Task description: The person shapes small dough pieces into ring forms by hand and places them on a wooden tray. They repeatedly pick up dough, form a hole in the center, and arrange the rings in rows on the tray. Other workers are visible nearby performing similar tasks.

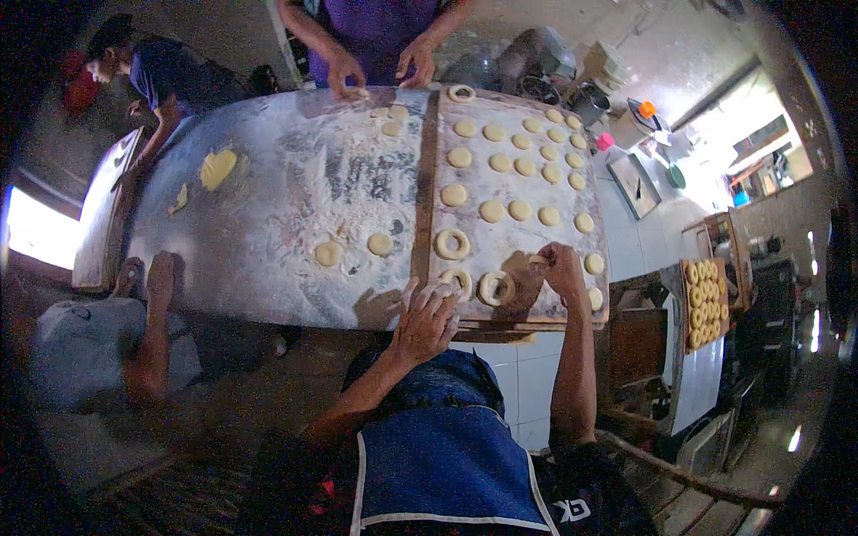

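Blue apron with pale edging (447,473) on the wearer, nearest the camera. Right hand (565,270) is over the board's near right part, fingertips pinched closed on a small pale dough piece (538,260). Piece sits at the tips, sticks out to the left of the fingers; exact shape mostly hidden. Left hand (429,322) is at the near edge, floury fingers extended and slightly spread, palm down; underside hidden, can't tell if it touches anything.

Around the grip: one dough ring (483,290) lies between the hands, a second ring (466,282) just beside the left fingers and partly covered, a third ring (441,245) farther up. Flat dough discs (492,211) in loose rows beyond, all on the floured board (478,183). Another ring at its far left corner.

Left of the board: floured tabletop (286,286), two near discs (328,255), yellow smear (217,168) farther left. Co-worker in purple (375,36) opposite, both hands at the far edge. Two more people at left. Far right, a tray of rings (706,304) on a stand.
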Tool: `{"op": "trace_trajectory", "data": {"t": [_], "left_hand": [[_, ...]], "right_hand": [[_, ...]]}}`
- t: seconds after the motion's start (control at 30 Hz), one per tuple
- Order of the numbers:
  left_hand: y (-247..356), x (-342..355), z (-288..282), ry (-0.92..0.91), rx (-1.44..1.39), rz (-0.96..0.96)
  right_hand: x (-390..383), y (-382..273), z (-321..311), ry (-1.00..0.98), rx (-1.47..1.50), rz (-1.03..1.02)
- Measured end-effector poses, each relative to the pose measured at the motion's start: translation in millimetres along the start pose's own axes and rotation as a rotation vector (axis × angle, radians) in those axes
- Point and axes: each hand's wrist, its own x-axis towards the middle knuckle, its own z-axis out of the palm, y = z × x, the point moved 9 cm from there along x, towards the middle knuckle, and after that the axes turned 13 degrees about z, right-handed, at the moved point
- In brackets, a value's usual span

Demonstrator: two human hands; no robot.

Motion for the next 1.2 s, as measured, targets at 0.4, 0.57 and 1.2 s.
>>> {"op": "trace_trajectory", "data": {"t": [0.4, 0.57, 1.2], "left_hand": [[-138.3, -84.3, -116.6, 0.407, 0.034, -0.460], [-161.5, -90.7, -74.5, 0.405, -0.448, -0.629], [-155.1, -27.0, -31.9, 0.496, -1.331, -0.841]], "right_hand": [[-23.1, -251.1, 184.3, -0.102, -0.091, -0.250], [-15.2, -236.8, 198.2, -0.204, -0.117, -0.263], [-29.5, -226.4, 161.6, -0.713, 1.083, 0.121]]}}
